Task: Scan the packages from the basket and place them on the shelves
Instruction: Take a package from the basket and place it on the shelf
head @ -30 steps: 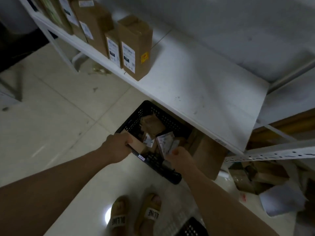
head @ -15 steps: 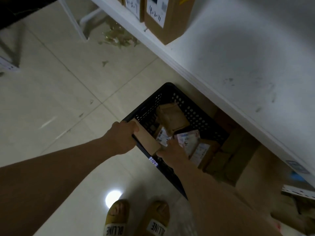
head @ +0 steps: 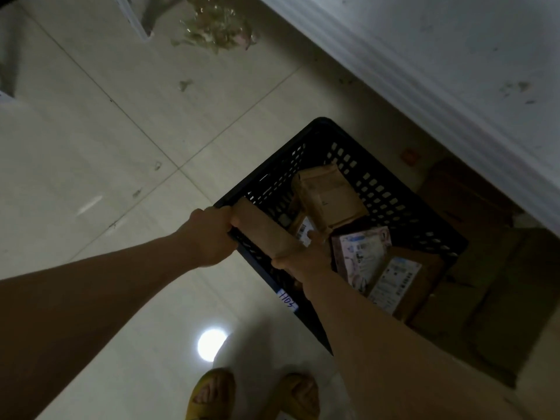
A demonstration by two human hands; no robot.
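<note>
A black perforated basket [head: 391, 189] stands on the tiled floor, partly under the white shelf [head: 454, 65]. Inside lie several packages: a brown carton [head: 327, 195], a pinkish labelled box [head: 360, 253] and a brown box with a white label [head: 400, 280]. A long brown cardboard package [head: 263, 231] rests across the basket's near-left rim. My left hand [head: 209, 234] grips its left end at the rim. My right hand [head: 306, 256] holds its right end, fingers curled around it.
Brown cardboard boxes [head: 485, 268] sit on the floor under the shelf, right of the basket. Crumpled debris [head: 215, 34] lies on the tiles at the top. My feet in yellow slippers [head: 254, 395] stand at the bottom, beside a bright light reflection.
My view has tilted down and closer to the basket; the shelf boxes have left the frame. Both hands stay on the long brown package, the right one now gripping its end.
</note>
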